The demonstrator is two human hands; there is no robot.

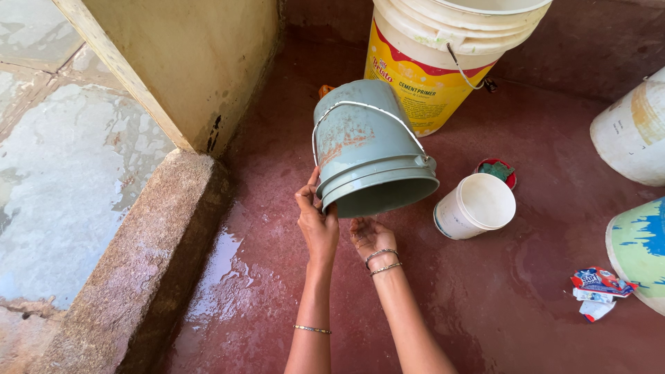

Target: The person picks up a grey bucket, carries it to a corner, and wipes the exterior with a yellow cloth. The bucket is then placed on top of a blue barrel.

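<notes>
Grey-green bucket (367, 149) held tilted above the wet red floor (485, 298), mouth near-right and base far, left hand (317, 225) closed on the rim, right hand (370, 237) open-palmed just beneath.

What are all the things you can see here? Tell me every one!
grey bucket: 1, grey-green with wire handle, tipped, held above the floor
stacked buckets: 1 stack, yellow and cream, top middle
small tub: 1, white, on its side
small dish: 1, red with a green scrubber, behind the tub
drums: 2, cream, and blue-green, right edge
packets: few, crumpled, lower right
floor: red, wet
stone kerb: 1, grey, left
left hand: grips bucket rim
right hand: under the rim
</notes>
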